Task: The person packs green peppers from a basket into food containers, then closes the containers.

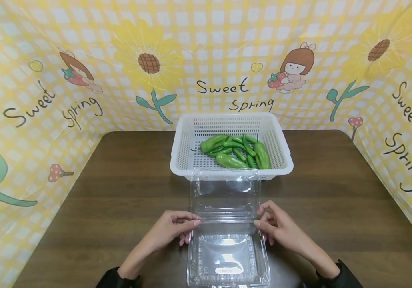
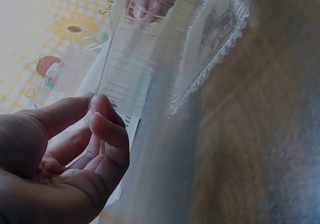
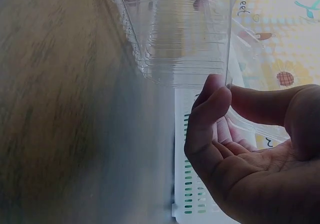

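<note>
Brown table [image 1: 127, 180] extends either side. Clear clamshell container [image 1: 226, 233] unfolded before white basket [image 1: 179, 157]; long axis runs front to back, lid [image 1: 225, 196] nearest basket. Left hand [image 1: 173, 229], right hand [image 1: 281, 230] pinch opposite edges near hinge [image 1: 227, 219].

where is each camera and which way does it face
Head: worn on head, facing forward-down at the clear container, white basket and peppers; left hand, right hand and sleeves show.
Left wrist: worn there, facing the left hand pinching the container; more fingers show through it.
Right wrist: worn there, facing the right hand pinching the container; more fingers show through it.
Both wrist views share the container and backdrop.
</note>
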Demonstrator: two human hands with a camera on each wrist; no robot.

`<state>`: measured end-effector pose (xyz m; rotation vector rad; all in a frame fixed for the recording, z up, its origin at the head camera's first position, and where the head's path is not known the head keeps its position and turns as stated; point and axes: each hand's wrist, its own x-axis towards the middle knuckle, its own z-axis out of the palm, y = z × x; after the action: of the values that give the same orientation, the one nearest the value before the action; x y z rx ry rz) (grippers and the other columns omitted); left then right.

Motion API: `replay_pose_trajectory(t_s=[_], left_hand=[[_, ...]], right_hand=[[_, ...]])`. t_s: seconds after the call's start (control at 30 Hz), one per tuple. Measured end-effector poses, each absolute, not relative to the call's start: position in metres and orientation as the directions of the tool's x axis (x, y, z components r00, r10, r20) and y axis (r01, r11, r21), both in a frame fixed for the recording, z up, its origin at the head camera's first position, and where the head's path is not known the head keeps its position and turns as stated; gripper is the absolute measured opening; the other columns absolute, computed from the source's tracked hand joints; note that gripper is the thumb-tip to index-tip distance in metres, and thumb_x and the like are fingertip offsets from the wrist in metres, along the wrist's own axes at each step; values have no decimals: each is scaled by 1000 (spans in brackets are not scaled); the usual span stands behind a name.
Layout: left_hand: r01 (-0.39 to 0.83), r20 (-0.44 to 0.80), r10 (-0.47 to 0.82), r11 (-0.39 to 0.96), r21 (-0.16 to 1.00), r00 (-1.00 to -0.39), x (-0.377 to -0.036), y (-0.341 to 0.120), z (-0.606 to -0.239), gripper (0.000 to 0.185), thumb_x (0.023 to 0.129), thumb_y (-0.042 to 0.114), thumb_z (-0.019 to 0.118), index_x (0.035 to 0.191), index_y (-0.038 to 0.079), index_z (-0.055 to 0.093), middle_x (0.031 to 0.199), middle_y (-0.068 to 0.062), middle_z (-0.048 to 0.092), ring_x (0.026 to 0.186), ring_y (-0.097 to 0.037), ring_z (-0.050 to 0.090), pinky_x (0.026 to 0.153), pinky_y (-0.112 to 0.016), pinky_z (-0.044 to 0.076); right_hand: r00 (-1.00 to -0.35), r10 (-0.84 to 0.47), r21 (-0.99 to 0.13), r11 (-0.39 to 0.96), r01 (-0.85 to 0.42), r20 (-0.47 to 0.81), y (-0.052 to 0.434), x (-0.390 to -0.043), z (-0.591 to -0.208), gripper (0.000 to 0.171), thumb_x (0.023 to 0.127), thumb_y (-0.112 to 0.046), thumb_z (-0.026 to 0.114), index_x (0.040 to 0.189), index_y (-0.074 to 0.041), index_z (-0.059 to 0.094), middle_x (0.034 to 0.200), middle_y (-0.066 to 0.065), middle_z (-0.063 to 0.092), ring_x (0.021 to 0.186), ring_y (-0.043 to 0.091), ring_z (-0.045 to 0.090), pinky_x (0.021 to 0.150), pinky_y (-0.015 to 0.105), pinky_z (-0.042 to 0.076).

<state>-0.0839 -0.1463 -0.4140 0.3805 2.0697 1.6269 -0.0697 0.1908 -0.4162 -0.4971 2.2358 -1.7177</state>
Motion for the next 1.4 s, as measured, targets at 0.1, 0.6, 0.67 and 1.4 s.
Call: replay_pose_trajectory(t_s=[0.1, 0.6, 0.67, 1.4], left_hand=[[-71, -196, 497, 259, 963, -845, -84, -148, -414, 29, 96, 25, 66, 116, 4, 72, 66, -5, 64, 52, -8, 56, 48, -26, 55], [-47, -167, 476, 255, 966, -863, -84, -157, -413, 31, 97, 21, 64, 117, -2, 69, 69, -18, 65, 52, -9, 57, 47, -28, 54], [-36, -163, 473, 266, 963, -866, -84, -158, -413, 31, 98, 21, 63, 118, -2, 68, 69, -19, 64, 52, -9, 57, 47, -29, 55], [-88, -198, 417, 268, 959, -887, -77, -176, -410, 32, 97, 26, 65, 120, 6, 71, 69, -7, 63, 56, -9, 58, 50, -23, 54]], right_hand=[[-901, -433, -967, 240, -88, -26, 189, -70, -416, 28, 96, -8, 63, 108, 7, 43, 68, 18, 59, 51, 19, 57, 39, 35, 52], [-906, -423, -960, 264, -98, -24, 178, -78, -412, 28, 95, -10, 65, 109, 4, 46, 69, 12, 59, 53, 19, 57, 40, 36, 53], [-907, -421, -958, 270, -99, -25, 176, -79, -412, 27, 95, -10, 65, 109, 3, 45, 69, 13, 59, 53, 19, 57, 40, 36, 52], [-897, -441, -939, 321, -125, -31, 159, -82, -407, 21, 96, -12, 64, 109, 1, 54, 70, 11, 60, 52, 12, 54, 41, 32, 52]])
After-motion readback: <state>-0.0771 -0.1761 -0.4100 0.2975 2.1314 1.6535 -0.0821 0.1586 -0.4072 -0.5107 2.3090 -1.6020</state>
